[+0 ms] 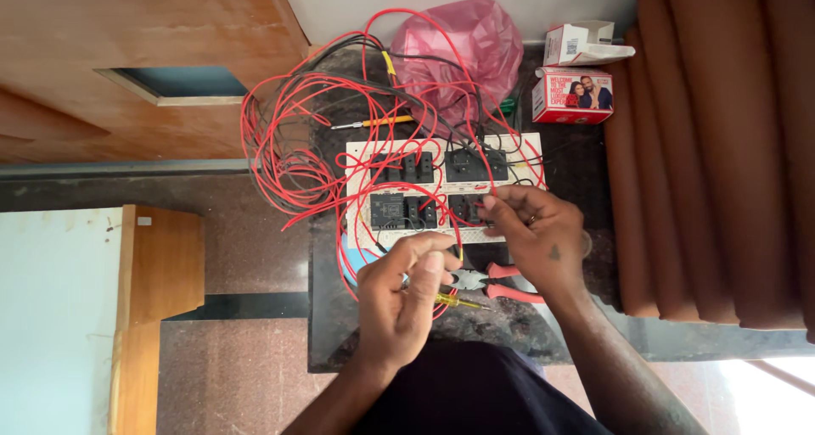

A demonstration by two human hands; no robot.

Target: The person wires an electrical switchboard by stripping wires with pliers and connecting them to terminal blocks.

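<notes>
Red wire (pixel 441 207) loops over the white switch board (pixel 361 199) on the dark stone counter (pixel 340 333), and both my hands work it at the board's near edge. My right hand (pixel 536 235) pinches a strand by the black switches, fingers together. My left hand (pixel 406 295) closes on what looks like the wire's end; I cannot tell how firmly. Red-handled pliers (pixel 501 284) and a yellow screwdriver (pixel 454 301) lie between my wrists.
</notes>
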